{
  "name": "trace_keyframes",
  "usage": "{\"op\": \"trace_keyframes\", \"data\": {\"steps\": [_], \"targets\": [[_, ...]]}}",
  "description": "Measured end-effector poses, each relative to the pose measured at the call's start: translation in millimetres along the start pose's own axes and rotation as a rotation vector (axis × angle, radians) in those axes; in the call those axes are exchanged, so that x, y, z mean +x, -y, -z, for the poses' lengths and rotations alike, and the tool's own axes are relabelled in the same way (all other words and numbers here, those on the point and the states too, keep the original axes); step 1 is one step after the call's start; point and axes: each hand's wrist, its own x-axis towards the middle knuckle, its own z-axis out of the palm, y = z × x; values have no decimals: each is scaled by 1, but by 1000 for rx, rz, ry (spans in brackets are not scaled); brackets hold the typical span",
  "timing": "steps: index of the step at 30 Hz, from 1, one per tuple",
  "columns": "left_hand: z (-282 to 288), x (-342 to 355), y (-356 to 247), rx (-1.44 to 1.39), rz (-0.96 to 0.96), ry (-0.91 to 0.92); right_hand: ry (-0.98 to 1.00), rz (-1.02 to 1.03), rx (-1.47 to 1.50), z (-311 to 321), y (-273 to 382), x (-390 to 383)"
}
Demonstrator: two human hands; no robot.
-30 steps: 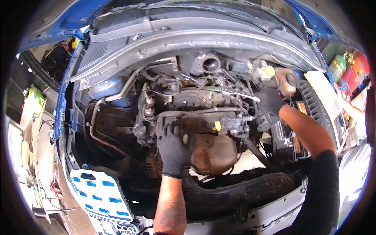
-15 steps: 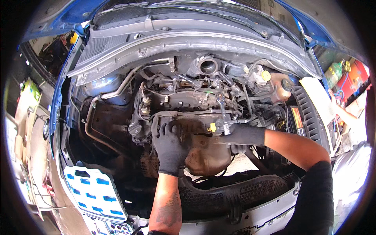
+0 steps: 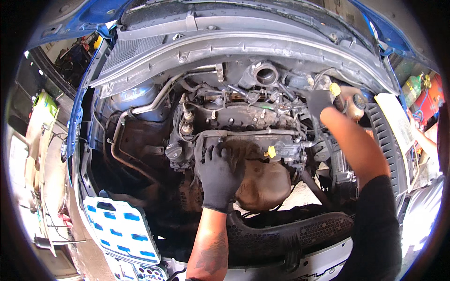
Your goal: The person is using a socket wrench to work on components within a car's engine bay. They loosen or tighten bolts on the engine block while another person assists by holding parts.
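Note:
My left hand [image 3: 220, 175], in a black glove, rests on the front of the engine [image 3: 253, 119], fingers bent and apart near the yellow dipstick loop [image 3: 270, 152], with no tool visible in it. At the engine's upper right, my right hand [image 3: 320, 101], also gloved, is closed on a metal ratchet wrench [image 3: 284, 107]; its fingers are partly hidden. The hand is close to a yellow-capped reservoir [image 3: 334, 89] and a translucent tank [image 3: 356, 107]. A brown, dirty metal shield [image 3: 262, 185] lies below the yellow loop.
An open blue-and-white socket case [image 3: 119, 225] rests at the front left. The open hood [image 3: 79, 21] arches overhead. Metal pipes [image 3: 145, 107] run left of the engine. Gas cylinders [image 3: 412, 89] stand outside at the right, where another person's arm [image 3: 426, 143] shows.
My right hand and wrench came down toward the dipstick half a second ago and have since swung back up and rearward. My left hand stays on the engine's front.

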Motion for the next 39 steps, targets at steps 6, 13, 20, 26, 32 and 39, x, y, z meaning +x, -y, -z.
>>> {"op": "trace_keyframes", "data": {"steps": [6,13,20,26,32,39], "targets": [[-2,-4,7,52,41,-35,965,503,505,129,58,-70],[-7,-2,6,-1,9,-26,462,170,-147,86,14,-33],[-2,-4,6,19,64,26,148,283,-168,68,44,-8],[1,-3,5,73,65,39,627,288,433,154,69,-41],[-5,-1,0,44,39,67,-10,124,678,64,60,-25],[-5,-5,7,34,97,113,-461,-53,695,160,76,-37]]}}
